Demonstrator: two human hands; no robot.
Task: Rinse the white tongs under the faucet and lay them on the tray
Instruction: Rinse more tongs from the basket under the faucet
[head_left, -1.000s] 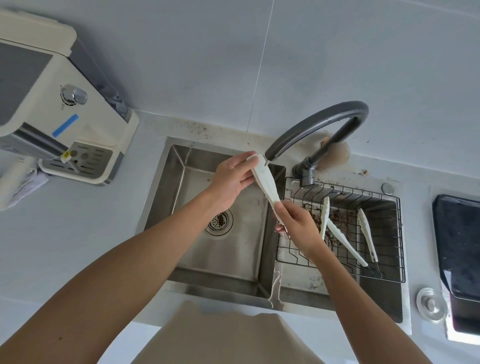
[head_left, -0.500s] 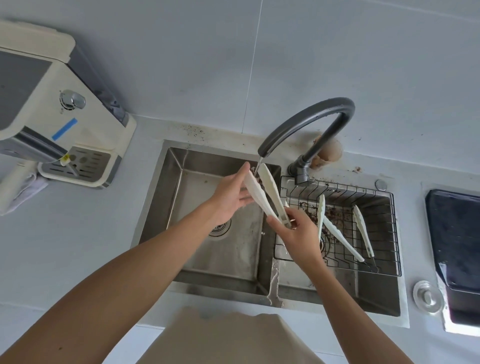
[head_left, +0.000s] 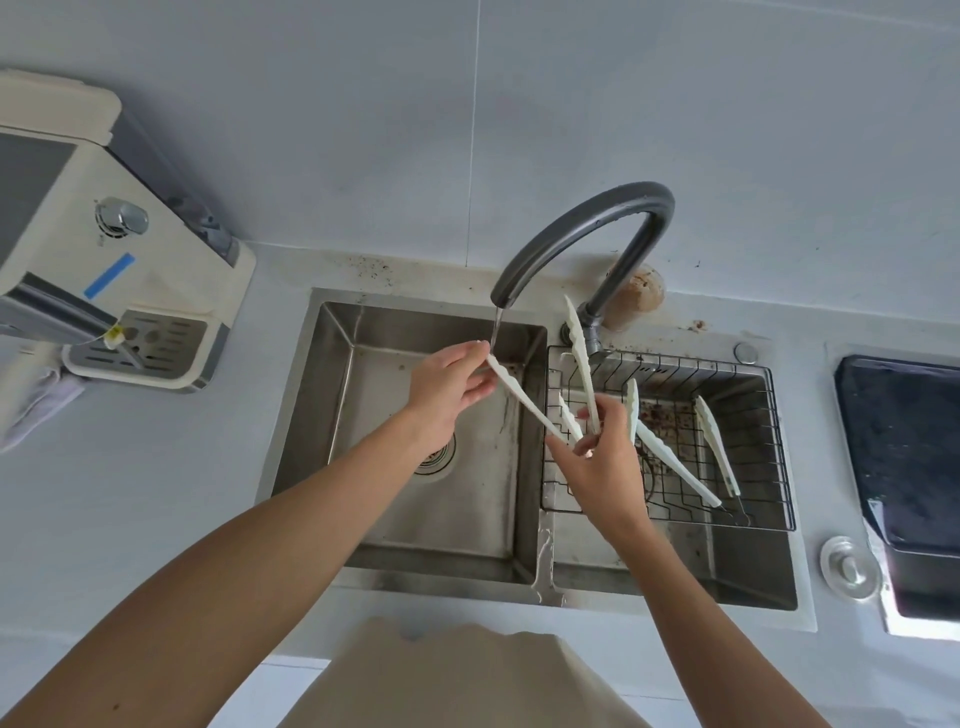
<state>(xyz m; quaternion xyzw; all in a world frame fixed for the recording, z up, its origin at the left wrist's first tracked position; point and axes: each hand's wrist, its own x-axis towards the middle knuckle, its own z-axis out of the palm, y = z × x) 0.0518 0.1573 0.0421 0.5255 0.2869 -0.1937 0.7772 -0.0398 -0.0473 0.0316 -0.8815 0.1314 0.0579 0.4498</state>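
- Spreading is what we see first: half a second back the two arms of the white tongs (head_left: 524, 402) lay almost together, and now they splay into a wide V, so we judge the rinse is reaching their inner faces and the laying-down is not yet begun.
- We see the double sink (head_left: 296, 395) as brushed stainless steel, two rectangular basins split by a narrow ridge; the tongs hang over that ridge, hinge end lowest.
- We note the wire tray (head_left: 779, 436), a dark open grid set in the right basin, rust-speckled beneath, already bearing two other white tongs (head_left: 675, 462).
- We follow the faucet (head_left: 587, 223), a matte grey tube bent in a high arch, its thin stream falling onto the tip of the near arm.
- We find the right hand (head_left: 605, 467) curled round the hinge end, pinching it firm.
- We find the left hand (head_left: 449, 384) pinching the tip of one arm between thumb and fingers, pulling it out under the water.
- We read the tongs as smooth pale plastic, slim and tapering, scalloped along the edges.
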